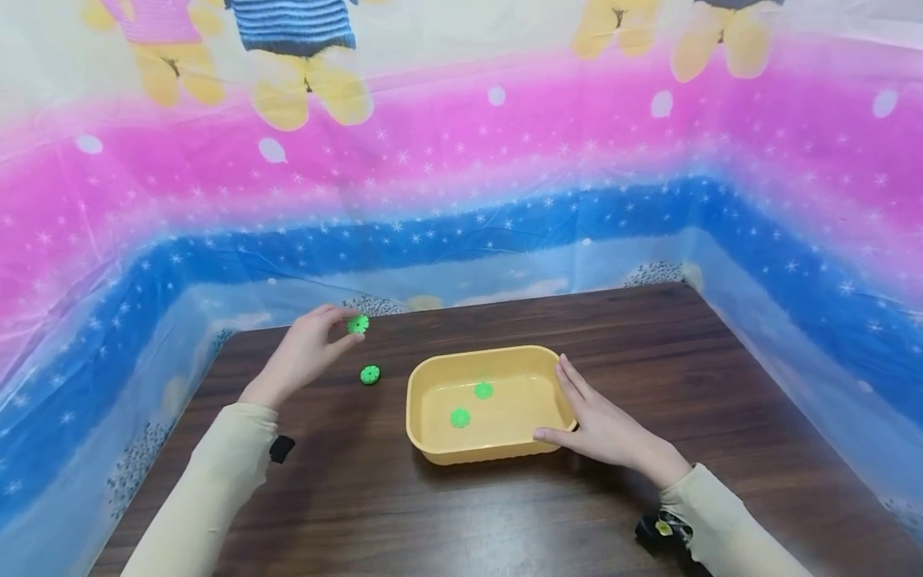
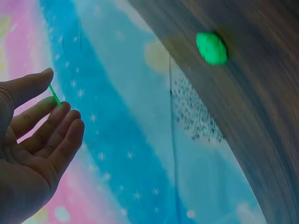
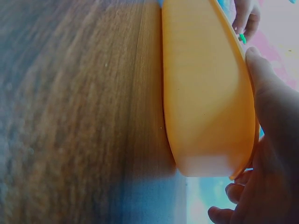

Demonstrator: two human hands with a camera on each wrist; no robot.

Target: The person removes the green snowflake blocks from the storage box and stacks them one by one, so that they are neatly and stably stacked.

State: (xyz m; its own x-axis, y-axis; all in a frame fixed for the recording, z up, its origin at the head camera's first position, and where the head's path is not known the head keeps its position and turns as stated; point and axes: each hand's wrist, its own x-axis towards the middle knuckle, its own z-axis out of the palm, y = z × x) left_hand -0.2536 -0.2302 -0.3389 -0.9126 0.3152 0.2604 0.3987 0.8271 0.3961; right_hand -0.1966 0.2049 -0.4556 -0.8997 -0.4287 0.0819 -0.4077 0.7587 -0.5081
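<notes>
My left hand is raised over the far left part of the table, pinching a flat green notched disc between thumb and fingertip. The left wrist view shows this disc edge-on, with the other fingers spread apart from it. Just below that hand, a small stack of green discs lies on the wood. My right hand holds the right end of a yellow plastic basin, thumb on the near rim and fingers along the right side. Inside the basin lie two green discs, one nearer and one farther.
The dark wood-grain table ends close behind the left hand. A printed pink and blue cloth hangs around its back and sides. Dark wrist straps sit at both cuffs.
</notes>
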